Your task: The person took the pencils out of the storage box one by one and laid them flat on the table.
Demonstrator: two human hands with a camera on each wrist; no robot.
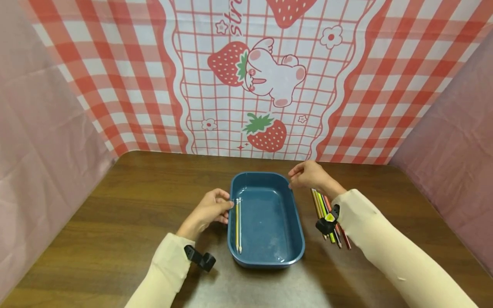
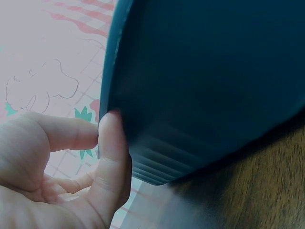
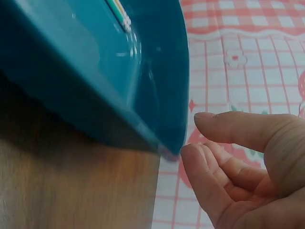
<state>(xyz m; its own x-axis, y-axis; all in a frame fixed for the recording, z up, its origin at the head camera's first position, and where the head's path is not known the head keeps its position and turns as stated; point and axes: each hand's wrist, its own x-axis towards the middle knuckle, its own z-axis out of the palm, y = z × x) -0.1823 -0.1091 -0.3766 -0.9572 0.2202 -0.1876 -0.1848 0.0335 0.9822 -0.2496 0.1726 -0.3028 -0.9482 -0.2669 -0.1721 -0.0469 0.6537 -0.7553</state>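
A deep blue rectangular plastic tray point(image 1: 265, 226) sits on the table. Along its left wall lie a yellowish pencil point(image 1: 237, 229) and a paler pencil point(image 1: 240, 226), side by side, points toward me. My left hand point(image 1: 209, 208) pinches the tray's left rim between thumb and fingers; the left wrist view shows the thumb and index finger point(image 2: 113, 133) meeting at that edge. At the tray's far right corner is my right hand point(image 1: 311, 175), thumb and fingers apart with nothing between them. In the right wrist view, its fingertips point(image 3: 193, 155) come right beside the rim.
Several coloured pencils point(image 1: 320, 203) lie in a loose bundle on the wooden table point(image 1: 127, 222), right of the tray, partly hidden under my right wrist. A patterned cloth point(image 1: 246, 85) hangs behind the table's far edge, with pink cloth point(image 1: 454, 98) at the sides.
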